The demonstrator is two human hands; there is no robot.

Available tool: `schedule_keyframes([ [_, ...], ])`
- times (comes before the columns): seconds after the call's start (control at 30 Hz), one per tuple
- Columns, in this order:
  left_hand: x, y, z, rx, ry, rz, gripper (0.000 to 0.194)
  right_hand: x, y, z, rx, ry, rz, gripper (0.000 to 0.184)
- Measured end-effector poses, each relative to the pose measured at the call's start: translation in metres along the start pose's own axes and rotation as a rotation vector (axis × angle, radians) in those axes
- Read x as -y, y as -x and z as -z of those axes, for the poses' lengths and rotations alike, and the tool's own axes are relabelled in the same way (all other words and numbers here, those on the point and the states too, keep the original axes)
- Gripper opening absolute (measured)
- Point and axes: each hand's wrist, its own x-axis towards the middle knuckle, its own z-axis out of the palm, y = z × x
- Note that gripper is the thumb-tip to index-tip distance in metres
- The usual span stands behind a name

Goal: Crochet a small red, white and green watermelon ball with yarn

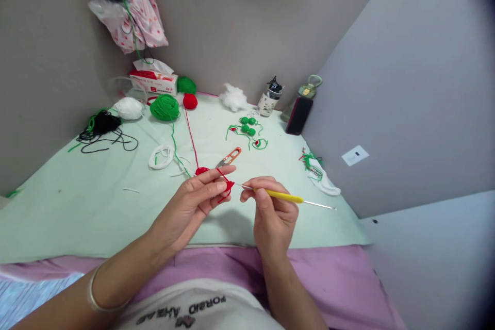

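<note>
Between the thumb and fingers of my left hand [199, 193] is a small piece of red crochet work [229, 186]. Red yarn [191, 134] runs over that hand's index finger and back to a red ball [190, 101]. My right hand [274, 206] grips a crochet hook [284, 196] by its yellow handle. The hook's left metal tip meets the red piece; its other metal end points right. Just beyond my left fingers lie orange-handled thread snips [230, 157] and a red yarn bundle [201, 170], partly hidden by the hand.
Green yarn [165, 108], white yarn [129, 108], black yarn [101, 126] and a tissue box [154, 81] stand back left. Small green crocheted balls [248, 126] lie centrally. Stuffing [233, 98], a cup [269, 100], a phone [299, 115] and a bottle [309, 87] line the back right.
</note>
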Motion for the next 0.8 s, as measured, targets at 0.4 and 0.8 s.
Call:
schedule_keyframes([
  [0.4,-0.0015,0.0053,0.0006,0.016,-0.107,-0.059,0.035,0.0041,-0.0035,-0.0003,-0.064,-0.082,-0.107,0.011],
  [0.8,0.0001,0.0059,-0.0045,-0.023,-0.184,-0.105,0.04,-0.0011,-0.0041,-0.003,0.001,-0.097,-0.109,0.013],
])
